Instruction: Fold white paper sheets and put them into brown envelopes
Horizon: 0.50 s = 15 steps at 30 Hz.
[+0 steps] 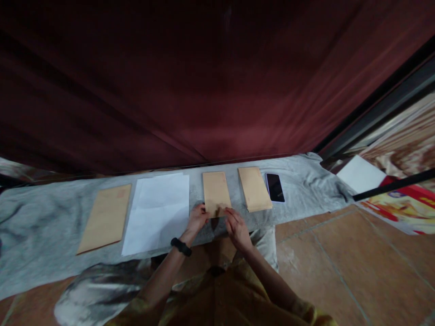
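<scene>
A small brown envelope [216,192] lies flat on the grey cloth in front of me. At its near left corner my left hand [197,218], with a black band on the wrist, is closed on the edge. My right hand [237,228] pinches the near right corner, its fingers bent together. Just right of it rests a small stack of similar brown envelopes [254,188], slightly fanned. White paper sheets [158,210] lie left of my left hand. Farther left is a larger brown envelope [105,217] with a faint reddish mark near its top.
A phone [275,187] with a dark screen lies right of the stack. The grey cloth [306,181] covers a long narrow surface. Behind it hangs a dark red curtain [217,90]. A red and yellow printed box [401,206] stands on the tiled floor [340,253] at right.
</scene>
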Each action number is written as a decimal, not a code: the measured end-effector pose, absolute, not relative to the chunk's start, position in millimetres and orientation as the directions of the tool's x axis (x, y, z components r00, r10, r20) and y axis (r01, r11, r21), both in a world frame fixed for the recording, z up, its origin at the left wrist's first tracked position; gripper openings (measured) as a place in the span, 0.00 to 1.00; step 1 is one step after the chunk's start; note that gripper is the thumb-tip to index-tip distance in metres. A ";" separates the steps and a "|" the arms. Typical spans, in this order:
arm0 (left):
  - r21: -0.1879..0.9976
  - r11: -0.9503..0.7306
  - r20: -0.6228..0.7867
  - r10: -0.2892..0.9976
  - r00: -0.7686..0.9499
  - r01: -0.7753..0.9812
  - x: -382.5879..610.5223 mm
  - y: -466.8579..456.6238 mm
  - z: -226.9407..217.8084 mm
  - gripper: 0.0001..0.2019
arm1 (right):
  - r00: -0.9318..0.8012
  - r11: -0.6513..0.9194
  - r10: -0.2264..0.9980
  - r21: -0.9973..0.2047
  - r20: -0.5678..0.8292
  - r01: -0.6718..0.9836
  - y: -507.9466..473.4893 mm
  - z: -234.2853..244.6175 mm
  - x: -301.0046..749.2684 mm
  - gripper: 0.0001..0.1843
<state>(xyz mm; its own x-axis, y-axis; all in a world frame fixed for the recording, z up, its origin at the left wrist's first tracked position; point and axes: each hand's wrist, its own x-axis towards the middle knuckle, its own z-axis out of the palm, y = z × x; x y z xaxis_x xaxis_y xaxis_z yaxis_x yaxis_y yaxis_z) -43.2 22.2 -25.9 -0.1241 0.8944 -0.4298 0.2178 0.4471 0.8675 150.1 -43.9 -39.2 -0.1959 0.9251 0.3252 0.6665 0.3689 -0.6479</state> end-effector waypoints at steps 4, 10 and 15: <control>0.863 0.402 -0.374 0.916 -0.148 0.307 -42.0 19.2 -19.8 0.09 | -0.408 0.502 0.864 -0.444 0.294 0.743 -44.3 -39.9 142.4 0.27; 0.835 0.335 -0.264 0.940 -0.217 0.436 -36.7 7.4 -8.1 0.12 | -0.432 0.509 0.859 -0.368 0.274 0.778 -46.4 -47.9 146.3 0.28; 0.783 0.299 -0.210 0.953 -0.220 0.545 -34.2 -1.9 -7.8 0.14 | -0.442 0.517 0.854 -0.355 0.275 0.779 -46.4 -47.7 148.6 0.29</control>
